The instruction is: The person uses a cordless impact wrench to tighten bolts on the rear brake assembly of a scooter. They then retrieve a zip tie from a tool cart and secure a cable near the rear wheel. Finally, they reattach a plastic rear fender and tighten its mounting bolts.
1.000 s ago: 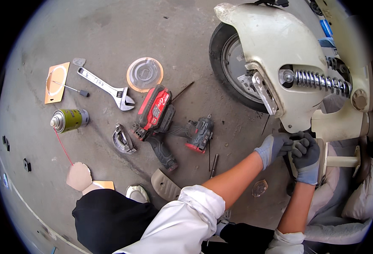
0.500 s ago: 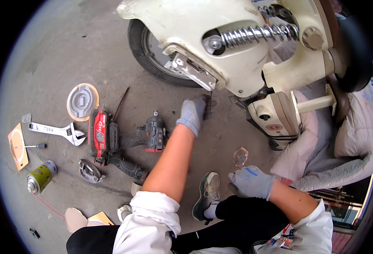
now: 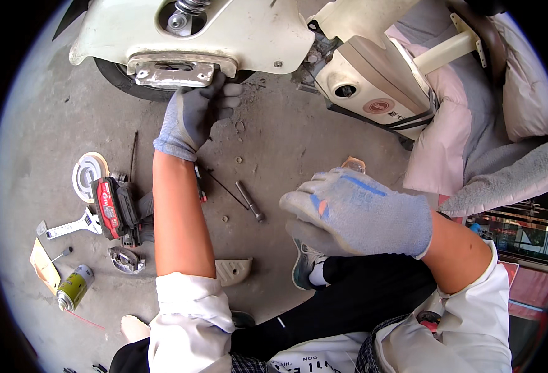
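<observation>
A: Left hand (image 3: 194, 117) is moving up to metal bracket (image 3: 168, 76) on scooter (image 3: 243, 34); right hand (image 3: 364, 211) is rising.
B: Fingers?
A: Left's bending, grip unclear; right's curling together, contents hidden. Work is centring on bracket.

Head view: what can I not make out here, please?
In the head view:
Left hand: it hides whether it touches the metal plate.
Right hand: its back hides whether it holds anything.
Plastic piece: partly behind the right hand.
Power tool: partly behind the left forearm.
Wheel: mostly behind the white cover.
Spring: cut off by the top edge.
</observation>
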### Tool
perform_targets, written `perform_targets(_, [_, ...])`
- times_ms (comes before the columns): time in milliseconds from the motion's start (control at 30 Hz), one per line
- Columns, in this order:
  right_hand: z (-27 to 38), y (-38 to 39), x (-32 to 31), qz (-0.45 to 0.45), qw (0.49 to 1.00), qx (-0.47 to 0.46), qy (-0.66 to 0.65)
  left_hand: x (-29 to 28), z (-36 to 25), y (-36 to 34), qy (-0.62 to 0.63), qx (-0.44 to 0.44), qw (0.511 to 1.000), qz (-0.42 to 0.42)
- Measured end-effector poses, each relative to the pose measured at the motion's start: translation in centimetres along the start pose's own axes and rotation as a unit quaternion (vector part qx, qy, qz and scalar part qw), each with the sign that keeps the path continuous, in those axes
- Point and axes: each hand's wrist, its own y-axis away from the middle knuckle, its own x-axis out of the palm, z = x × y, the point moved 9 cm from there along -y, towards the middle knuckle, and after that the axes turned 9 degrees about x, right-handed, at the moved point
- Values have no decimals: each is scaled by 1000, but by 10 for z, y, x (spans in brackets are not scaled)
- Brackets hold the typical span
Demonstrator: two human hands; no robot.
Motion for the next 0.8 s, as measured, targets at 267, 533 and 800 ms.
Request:
perform_targets(267, [0, 21, 1, -35, 994, -94, -36, 17, 8, 5, 161, -8, 986, 30])
perform_targets(533, [-2, 17, -6, 14, 989, -146, -3, 21, 21, 11, 182, -32, 982, 24])
perform_targets(800, [-2, -2, -2, 16, 984, -175, -8, 22, -31, 29, -136, 128, 974, -125])
